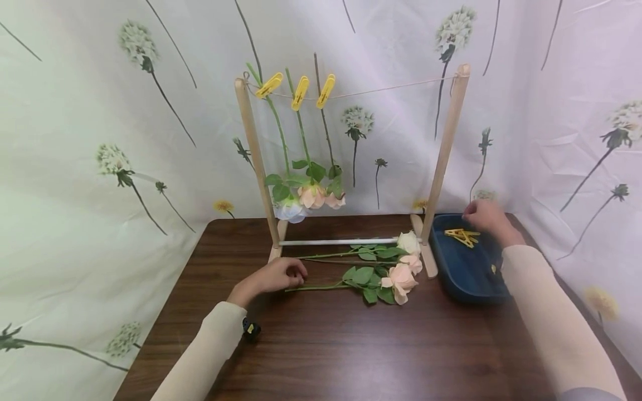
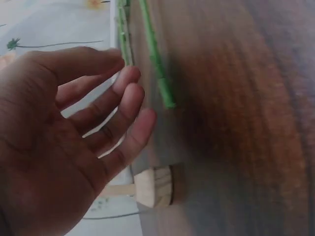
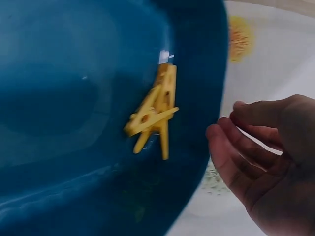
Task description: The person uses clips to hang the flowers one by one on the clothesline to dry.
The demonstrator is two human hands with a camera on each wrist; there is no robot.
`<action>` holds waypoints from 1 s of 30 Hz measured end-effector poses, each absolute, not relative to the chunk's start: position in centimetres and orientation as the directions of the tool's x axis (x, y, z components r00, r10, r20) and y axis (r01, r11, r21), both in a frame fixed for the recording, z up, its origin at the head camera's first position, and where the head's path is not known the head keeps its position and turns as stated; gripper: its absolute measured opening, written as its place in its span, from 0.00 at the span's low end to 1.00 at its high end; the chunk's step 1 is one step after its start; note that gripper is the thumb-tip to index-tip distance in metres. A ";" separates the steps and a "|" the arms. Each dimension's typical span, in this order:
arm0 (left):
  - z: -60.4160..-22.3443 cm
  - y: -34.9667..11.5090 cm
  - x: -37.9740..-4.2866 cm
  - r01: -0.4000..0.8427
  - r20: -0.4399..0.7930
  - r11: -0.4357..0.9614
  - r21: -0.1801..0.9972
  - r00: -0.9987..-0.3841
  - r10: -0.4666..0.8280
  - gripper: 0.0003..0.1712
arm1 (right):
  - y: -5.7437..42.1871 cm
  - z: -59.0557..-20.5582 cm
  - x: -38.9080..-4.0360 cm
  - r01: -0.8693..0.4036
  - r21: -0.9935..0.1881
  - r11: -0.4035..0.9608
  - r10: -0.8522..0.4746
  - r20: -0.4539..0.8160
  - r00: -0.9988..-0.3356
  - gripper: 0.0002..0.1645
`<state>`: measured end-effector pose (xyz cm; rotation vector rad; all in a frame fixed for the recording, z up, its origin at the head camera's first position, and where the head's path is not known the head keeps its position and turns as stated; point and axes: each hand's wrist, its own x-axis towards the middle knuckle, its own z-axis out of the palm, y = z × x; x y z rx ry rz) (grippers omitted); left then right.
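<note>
My left hand hovers by the stem ends of several roses lying on the table, fingers loosely bent and holding nothing. In the left wrist view a green stem lies just beyond its fingertips. Two pink roses and a cream rose have their heads toward the right. Over the far right rim of a blue basin is my right hand, its fingers loosely bent. Nothing shows between them in the right wrist view. Yellow clothespins are piled in the basin beside that hand.
A wooden frame carries a string between two posts. Three roses hang head down from its left part, each under a yellow clothespin. A white bar joins the posts low down. Patterned cloth covers the back.
</note>
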<state>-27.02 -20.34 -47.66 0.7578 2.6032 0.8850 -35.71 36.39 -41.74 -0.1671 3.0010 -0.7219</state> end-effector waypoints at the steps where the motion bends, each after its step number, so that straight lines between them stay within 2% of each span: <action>1: -47.8 -20.4 -26.9 0.389 -0.115 0.681 0.620 -0.814 0.569 0.08 | 36.5 -42.0 -35.8 -0.088 -0.447 0.890 -0.121 -0.046 -0.992 0.17; 5: -48.1 -20.3 -26.4 0.418 -0.135 0.702 0.577 -0.799 0.586 0.09 | 36.5 -42.8 -35.7 -0.061 -0.416 0.907 -0.128 -0.134 -0.983 0.17; 11: -48.5 -20.1 -26.3 0.464 -0.100 0.717 0.520 -0.801 0.591 0.03 | 36.3 -43.7 -35.6 0.008 -0.371 0.928 -0.099 -0.269 -0.958 0.21; 18: -48.6 -20.1 -26.4 0.430 -0.117 0.724 0.539 -0.813 0.570 0.05 | 35.4 -43.9 -35.3 0.030 -0.391 0.920 -0.131 -0.380 -0.915 0.22; 25: -48.5 -20.1 -26.5 0.422 -0.122 0.718 0.554 -0.811 0.572 0.03 | 34.6 -43.6 -34.8 0.006 -0.380 0.925 -0.170 -0.429 -0.887 0.23; 30: -48.4 -20.1 -26.5 0.436 -0.100 0.709 0.555 -0.811 0.577 0.02 | 34.4 -44.1 -35.1 0.009 -0.353 0.936 -0.156 -0.439 -0.885 0.30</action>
